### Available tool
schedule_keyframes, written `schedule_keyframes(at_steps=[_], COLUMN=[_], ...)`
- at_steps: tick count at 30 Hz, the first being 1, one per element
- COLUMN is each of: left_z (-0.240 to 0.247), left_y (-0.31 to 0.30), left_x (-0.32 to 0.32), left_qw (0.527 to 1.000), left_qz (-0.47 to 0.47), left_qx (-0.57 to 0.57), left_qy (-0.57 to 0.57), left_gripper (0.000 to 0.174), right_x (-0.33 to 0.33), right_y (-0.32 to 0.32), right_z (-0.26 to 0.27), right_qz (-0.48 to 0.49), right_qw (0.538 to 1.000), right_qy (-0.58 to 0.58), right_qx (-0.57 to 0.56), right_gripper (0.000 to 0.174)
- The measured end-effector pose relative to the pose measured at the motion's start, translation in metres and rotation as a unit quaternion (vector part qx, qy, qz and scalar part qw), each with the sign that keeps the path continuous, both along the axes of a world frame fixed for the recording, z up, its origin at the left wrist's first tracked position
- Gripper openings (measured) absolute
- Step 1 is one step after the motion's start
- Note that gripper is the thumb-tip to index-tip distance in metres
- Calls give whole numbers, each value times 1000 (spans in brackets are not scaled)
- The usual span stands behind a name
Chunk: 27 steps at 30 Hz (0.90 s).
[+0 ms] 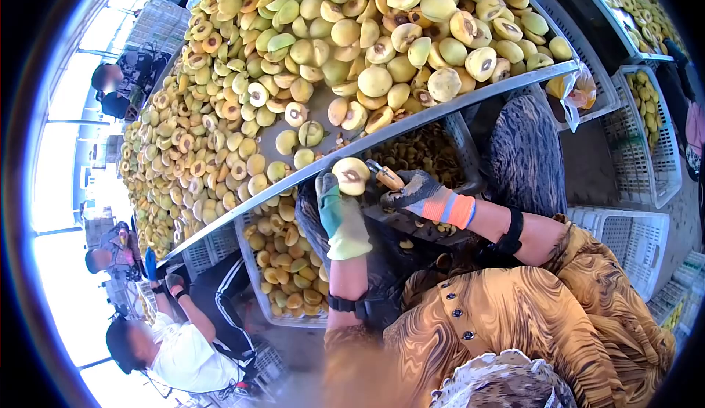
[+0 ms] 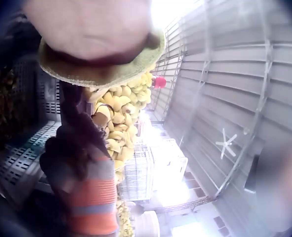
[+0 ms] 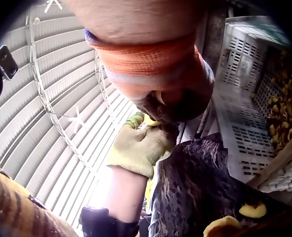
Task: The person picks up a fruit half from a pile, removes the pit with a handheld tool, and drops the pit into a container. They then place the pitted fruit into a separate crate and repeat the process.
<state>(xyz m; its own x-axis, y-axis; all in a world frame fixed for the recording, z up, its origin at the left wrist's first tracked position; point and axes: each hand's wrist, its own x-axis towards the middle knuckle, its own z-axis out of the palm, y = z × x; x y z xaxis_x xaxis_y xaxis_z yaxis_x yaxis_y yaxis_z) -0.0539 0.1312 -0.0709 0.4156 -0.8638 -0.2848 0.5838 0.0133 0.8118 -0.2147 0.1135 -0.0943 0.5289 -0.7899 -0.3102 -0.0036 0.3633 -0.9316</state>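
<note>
My left hand (image 1: pixel 342 221), in a green and pale yellow glove, holds a yellow peach half (image 1: pixel 351 176) with its brown-centred cut face showing. Just to the right, my right hand (image 1: pixel 418 193), in a dark glove with an orange cuff, grips the wooden handle of a small pitting tool (image 1: pixel 389 178). The tool's metal end points at the peach half, close to its edge. Both hands are over my lap, by the table's metal rim (image 1: pixel 411 121). From the right wrist view, the left glove (image 3: pixel 138 148) appears beyond the right cuff (image 3: pixel 146 61).
Peach halves (image 1: pixel 308 33) are heaped across the table. Below its rim stand a crate of peach halves (image 1: pixel 290 261) and a crate of dark scraps (image 1: pixel 418 151). A plastic bag (image 1: pixel 576 92) hangs at the rim's right end. Another worker (image 1: pixel 176 342) sits at left.
</note>
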Motion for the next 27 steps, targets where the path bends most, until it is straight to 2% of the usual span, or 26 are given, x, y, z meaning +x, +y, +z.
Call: schedule_keyframes(at_steps=[3,6,9,10,12,14,18,21,23,27], left_z=[4,11,-2,-5,-5,-3,-15,-18,-19,-20], left_y=[3,8,-1,-2,-2,-2,-2,-2,0,2], left_x=[-1,-9,1,-1,-6,-12,-20,-29,-36,-39], left_qw=[997,987,981,990,996,997,995,991,987,964], left_qz=[-15,-50,-53,-7,29,58,61,62,49,50], left_qx=[-71,-76,-52,-11,-25,-34,-76,-88,-79,-84], left_qy=[36,133,177,141,79,45,-40,-75,-129,-246], left_gripper=[29,26,23,19,19,22,23,23,25,28], right_x=[1,1,4,4,4,2,3,13,15,9], right_y=[2,5,8,8,9,6,4,9,5,4], right_z=[6,12,-2,-1,4,3,17,-15,-36,-22], right_qz=[13,26,-3,0,4,16,28,3,17,57], right_qw=[998,998,1000,999,997,998,996,1000,998,986], right_qy=[62,48,8,14,26,44,75,0,44,103], right_qx=[-1,-23,-23,-37,-67,-42,-36,-25,-45,-121], right_gripper=[40,39,36,35,35,35,35,34,33,32])
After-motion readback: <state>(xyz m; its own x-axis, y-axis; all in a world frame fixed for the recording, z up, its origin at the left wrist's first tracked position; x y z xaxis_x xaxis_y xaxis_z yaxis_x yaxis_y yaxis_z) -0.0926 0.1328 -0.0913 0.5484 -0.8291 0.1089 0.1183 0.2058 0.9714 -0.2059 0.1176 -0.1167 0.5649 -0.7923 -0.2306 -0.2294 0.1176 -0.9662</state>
